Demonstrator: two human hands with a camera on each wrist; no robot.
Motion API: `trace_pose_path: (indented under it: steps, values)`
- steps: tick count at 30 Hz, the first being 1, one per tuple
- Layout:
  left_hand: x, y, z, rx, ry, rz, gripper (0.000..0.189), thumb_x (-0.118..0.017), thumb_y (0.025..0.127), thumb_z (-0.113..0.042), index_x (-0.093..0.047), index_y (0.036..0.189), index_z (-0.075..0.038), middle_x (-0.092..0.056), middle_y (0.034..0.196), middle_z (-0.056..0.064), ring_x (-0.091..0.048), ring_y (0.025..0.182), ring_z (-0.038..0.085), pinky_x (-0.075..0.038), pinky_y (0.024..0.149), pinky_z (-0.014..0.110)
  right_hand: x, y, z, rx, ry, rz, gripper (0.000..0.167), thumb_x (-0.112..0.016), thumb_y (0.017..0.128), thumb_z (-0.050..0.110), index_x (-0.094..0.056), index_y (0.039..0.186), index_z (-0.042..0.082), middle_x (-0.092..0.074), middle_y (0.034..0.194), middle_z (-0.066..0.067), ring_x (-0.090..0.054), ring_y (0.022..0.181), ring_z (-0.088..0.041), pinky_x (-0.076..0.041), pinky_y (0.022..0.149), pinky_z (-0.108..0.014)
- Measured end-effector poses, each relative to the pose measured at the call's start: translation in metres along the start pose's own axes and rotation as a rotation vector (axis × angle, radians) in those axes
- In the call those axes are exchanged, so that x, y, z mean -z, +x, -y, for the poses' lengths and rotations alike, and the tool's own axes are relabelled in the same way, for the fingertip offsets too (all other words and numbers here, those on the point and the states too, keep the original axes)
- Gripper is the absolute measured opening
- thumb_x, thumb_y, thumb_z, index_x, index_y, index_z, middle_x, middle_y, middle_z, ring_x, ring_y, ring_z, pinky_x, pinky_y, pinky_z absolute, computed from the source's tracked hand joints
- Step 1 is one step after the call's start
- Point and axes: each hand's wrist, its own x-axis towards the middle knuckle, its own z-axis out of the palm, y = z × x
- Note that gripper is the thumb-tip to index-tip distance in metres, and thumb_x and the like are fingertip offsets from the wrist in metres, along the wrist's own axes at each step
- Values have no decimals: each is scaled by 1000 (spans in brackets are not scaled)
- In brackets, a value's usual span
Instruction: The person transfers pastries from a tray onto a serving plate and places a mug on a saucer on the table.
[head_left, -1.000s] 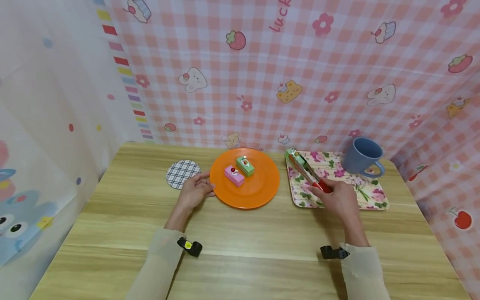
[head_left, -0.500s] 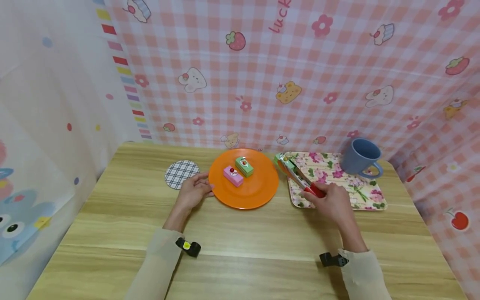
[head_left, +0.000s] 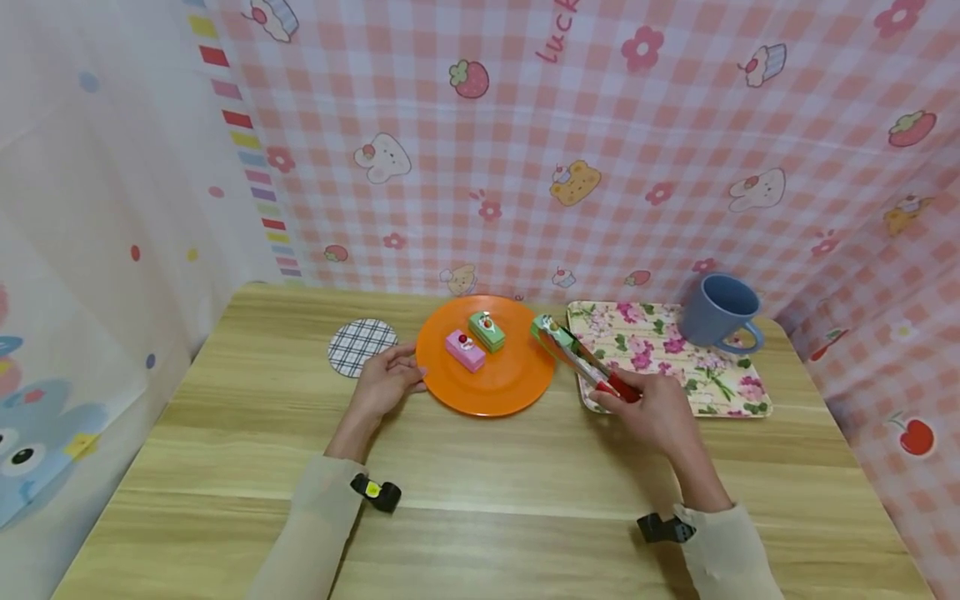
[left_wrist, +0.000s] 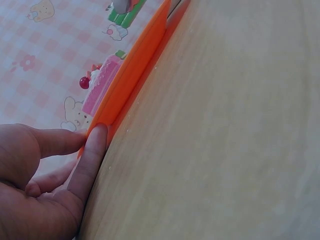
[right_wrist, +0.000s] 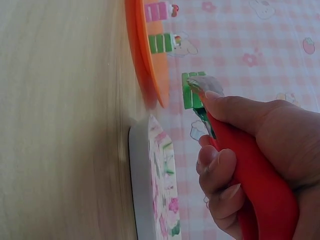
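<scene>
My right hand [head_left: 660,410] grips red-handled metal tongs [right_wrist: 250,165]. A green toy cake slice [right_wrist: 190,91] with a white-topped decoration sits between the tongs' tips, raised above the table by the plate's right rim. At the left rim of the orange plate [head_left: 487,398], my left hand [head_left: 384,385] pinches the edge between thumb and finger, as the left wrist view shows. A pink cake slice [head_left: 465,352] topped with a red cherry lies on the plate, beside another green cake slice [head_left: 488,332].
To the right lies a floral tray [head_left: 645,346], with a blue mug [head_left: 712,312] standing on its back right part. A round checked coaster [head_left: 356,346] is left of the plate. A pink gingham cloth [head_left: 450,208] hangs behind the wooden table [head_left: 480,500].
My right hand has carried the tongs and green cake slice leftward, from over the tray's back left corner to the plate's right rim. My left hand stays at the plate.
</scene>
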Motion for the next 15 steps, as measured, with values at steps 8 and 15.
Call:
trace_pose_path:
  steps: [8, 15]
  values:
    - [-1, 1, 1, -9, -12, 6, 51, -64, 96, 5, -52, 145, -1, -58, 106, 14, -66, 83, 13, -66, 79, 27, -7, -3, 4, 53, -34, 15, 64, -77, 89, 49, -66, 137, 9, -71, 101, -14, -52, 80, -24, -40, 62, -26]
    - [1, 2, 1, -3, -5, 3, 52, -65, 95, 4, -52, 145, -1, -60, 107, 14, -66, 83, 13, -66, 79, 28, -16, -6, 11, 110, -30, 14, 55, -78, 89, 45, -71, 131, 9, -73, 98, -12, -54, 78, -21, -41, 61, -25]
